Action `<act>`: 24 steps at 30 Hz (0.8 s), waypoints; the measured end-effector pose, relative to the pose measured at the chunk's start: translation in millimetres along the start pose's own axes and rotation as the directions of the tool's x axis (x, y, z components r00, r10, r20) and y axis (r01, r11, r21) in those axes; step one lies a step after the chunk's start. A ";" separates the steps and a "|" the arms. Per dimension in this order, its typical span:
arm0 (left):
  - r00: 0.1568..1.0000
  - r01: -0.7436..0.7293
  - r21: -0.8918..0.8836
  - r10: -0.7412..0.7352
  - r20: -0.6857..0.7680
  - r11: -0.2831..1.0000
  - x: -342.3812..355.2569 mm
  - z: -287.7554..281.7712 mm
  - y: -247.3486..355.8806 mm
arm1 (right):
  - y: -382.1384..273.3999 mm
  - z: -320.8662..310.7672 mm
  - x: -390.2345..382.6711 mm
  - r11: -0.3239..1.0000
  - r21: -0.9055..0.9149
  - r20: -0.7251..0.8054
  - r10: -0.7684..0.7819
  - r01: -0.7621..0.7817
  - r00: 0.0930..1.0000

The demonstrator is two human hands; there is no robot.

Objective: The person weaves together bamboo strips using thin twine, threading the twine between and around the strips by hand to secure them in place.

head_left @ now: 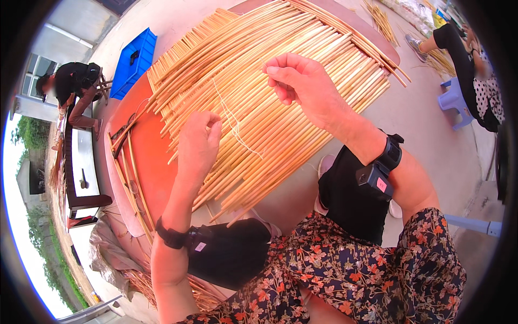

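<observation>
A mat of straw-coloured reed stalks (259, 102) lies before me on a red-brown table, its stalks side by side. A thin white string (233, 123) makes a loose loop across the stalks. Above the mat's left part, my left hand (200, 141) is closed, thumb against curled fingers. My right hand (302, 85) is raised over the middle of the mat, farther off, with its thumb pressed to its bent fingers. Whether either hand pinches a thread is too fine to make out. Black camera straps sit on both wrists.
On the red tabletop (141, 156) at left lie dark-handled scissors (125, 135) and loose stalks. Beyond stands a blue crate (133, 63). One person bends at far left; another sits at far right near a lilac plastic stool (454, 102). More reeds (381, 20) lie on the floor.
</observation>
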State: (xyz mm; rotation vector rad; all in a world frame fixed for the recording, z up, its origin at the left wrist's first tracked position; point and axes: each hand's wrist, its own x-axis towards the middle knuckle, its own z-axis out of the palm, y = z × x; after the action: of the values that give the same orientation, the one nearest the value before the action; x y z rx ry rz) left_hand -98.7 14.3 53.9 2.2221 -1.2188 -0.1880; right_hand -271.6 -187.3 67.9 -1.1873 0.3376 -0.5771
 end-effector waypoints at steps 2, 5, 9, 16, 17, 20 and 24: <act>0.999 0.024 0.054 -0.021 -0.049 0.998 5.7 3.6 -5.0 | -0.4 0.0 1.6 1.000 -0.004 0.006 -0.015 0.015 1.000; 0.995 0.096 0.164 -0.088 -0.052 0.982 9.6 19.5 -8.9 | 1.1 1.7 3.5 0.999 -0.030 0.022 0.016 -0.015 1.000; 0.985 0.169 0.220 -0.169 -0.018 0.961 15.5 39.8 -11.5 | 5.1 5.7 6.7 0.999 -0.028 0.031 0.040 -0.039 0.999; 0.966 0.210 -0.513 -0.259 -0.025 0.832 21.5 -6.2 -6.6 | 1.3 8.3 6.3 0.997 -0.068 0.011 0.023 -0.022 1.000; 0.975 0.140 -0.651 -0.220 -0.042 0.746 18.2 -15.4 -2.3 | 1.1 10.0 6.7 0.996 -0.077 0.000 0.035 -0.035 0.999; 0.994 -0.040 -0.874 -0.069 -0.084 0.484 6.7 -41.0 16.4 | 3.0 17.4 8.8 0.984 -0.173 0.054 -0.025 0.034 0.998; 0.975 -0.216 -0.931 0.110 -0.191 0.294 -10.1 -77.8 42.9 | 6.7 27.8 9.9 0.986 -0.147 0.149 -0.057 0.080 0.987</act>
State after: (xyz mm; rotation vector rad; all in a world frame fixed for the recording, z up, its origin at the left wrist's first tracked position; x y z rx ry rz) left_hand -105.3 38.4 139.7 0.9916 -0.8686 -0.5617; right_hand -247.1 -170.1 71.8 -1.3850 0.2208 -0.5285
